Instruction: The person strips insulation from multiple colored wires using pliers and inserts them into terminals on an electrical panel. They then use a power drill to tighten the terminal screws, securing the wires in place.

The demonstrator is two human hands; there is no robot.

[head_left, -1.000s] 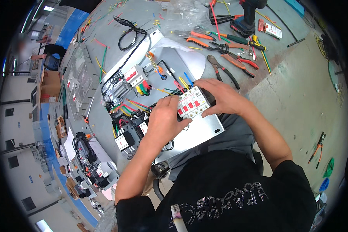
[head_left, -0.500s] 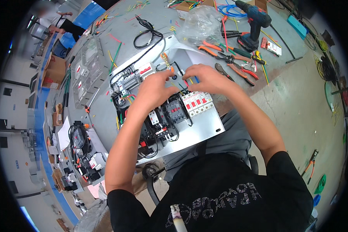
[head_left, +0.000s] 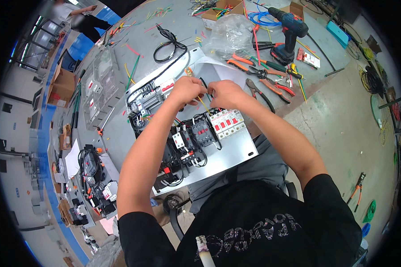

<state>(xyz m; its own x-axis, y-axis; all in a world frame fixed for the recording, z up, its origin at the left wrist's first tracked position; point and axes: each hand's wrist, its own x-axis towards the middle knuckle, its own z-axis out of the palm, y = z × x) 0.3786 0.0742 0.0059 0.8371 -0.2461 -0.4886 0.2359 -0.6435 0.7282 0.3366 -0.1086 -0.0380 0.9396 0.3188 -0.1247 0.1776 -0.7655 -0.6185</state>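
A metal mounting plate (head_left: 225,156) carrying electrical parts lies across the table's near edge, over my lap. My left hand (head_left: 187,91) is closed above its far part, fingertips pinched at the upper end of a thin yellow wire (head_left: 203,105). That wire slants down toward a row of white circuit breakers (head_left: 227,123) with red switches. Close beside it, my right hand (head_left: 227,94) has its fingers curled together; what they hold, if anything, is hidden. Black contactors (head_left: 202,133) sit below the hands, and a terminal block (head_left: 150,102) lies left of them.
Pliers (head_left: 260,94), cutters and screwdrivers lie right of the plate, with a cordless drill (head_left: 289,35) behind. A clear plastic bag (head_left: 231,33) and a coiled black cable (head_left: 167,49) lie farther back. Left stands a transparent enclosure (head_left: 103,84). A cigarette (head_left: 204,251) juts in at the bottom.
Both hands have drawn closer together and their fingers have closed. A yellow wire now shows below the left fingertips. The person at the far left has shifted and stretched out an arm.
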